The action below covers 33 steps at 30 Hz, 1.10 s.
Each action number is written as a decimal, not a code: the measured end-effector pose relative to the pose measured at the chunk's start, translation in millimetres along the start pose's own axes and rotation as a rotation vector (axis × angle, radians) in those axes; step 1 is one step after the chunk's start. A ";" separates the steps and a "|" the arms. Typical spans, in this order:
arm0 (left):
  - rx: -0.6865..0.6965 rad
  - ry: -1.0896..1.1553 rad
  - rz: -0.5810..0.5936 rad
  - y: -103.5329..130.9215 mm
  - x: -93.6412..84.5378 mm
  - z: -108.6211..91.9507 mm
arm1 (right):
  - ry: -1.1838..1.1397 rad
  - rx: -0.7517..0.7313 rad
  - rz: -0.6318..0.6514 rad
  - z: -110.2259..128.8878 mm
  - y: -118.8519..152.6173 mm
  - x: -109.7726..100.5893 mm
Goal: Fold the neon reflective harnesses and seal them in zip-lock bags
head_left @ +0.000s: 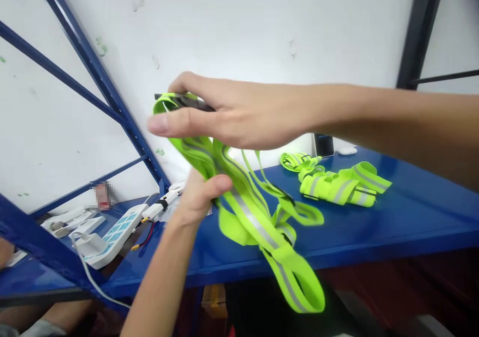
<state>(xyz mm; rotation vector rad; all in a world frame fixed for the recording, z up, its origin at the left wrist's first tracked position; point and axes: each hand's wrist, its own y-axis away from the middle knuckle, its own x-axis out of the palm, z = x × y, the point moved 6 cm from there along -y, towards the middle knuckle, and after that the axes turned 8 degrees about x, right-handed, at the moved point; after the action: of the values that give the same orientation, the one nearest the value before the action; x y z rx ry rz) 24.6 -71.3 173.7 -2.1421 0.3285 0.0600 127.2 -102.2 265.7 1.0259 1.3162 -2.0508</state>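
Observation:
A neon yellow-green reflective strap harness [258, 222] with grey stripes hangs in loose loops in front of me, its lowest loop dropping past the shelf edge. My right hand [220, 110] grips its upper end, with black plastic hardware between thumb and fingers. Lower down, my left hand [204, 192] closes around the gathered straps, thumb in front; its other fingers are hidden behind the webbing. Farther right on the blue shelf lie a bundled reflective strap [340, 184] and a smaller rolled one [297, 161] behind it.
On the left of the blue shelf [411, 217] rests a white power strip [118, 234] with a plugged-in adapter and a cable over the edge. Blue metal posts [93, 62] rise there. A phone [324, 145] leans at the back. A cardboard box [214, 299] sits below.

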 end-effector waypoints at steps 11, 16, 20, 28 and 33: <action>-0.588 0.980 -0.092 58.9 84.6 84.8 | 0.549 0.100 -0.450 -89.7 -0.7 26.4; -0.798 0.867 -0.177 83.0 85.6 95.6 | 0.498 0.077 -0.388 -124.2 14.1 47.2; -0.778 0.640 -0.203 91.5 54.8 99.6 | 0.201 0.156 -0.180 -128.0 39.3 56.4; -0.640 0.611 -0.024 115.4 16.3 95.5 | -0.385 0.295 0.018 -125.1 77.3 69.5; -0.579 0.413 0.177 106.8 11.1 107.0 | -0.612 0.363 -0.159 -144.7 77.9 70.2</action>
<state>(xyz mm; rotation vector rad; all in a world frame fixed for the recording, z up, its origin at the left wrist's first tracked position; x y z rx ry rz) 16.7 -41.7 25.2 -2.6879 0.8237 -0.2148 189.9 -3.1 130.8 0.3608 0.7429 -2.5056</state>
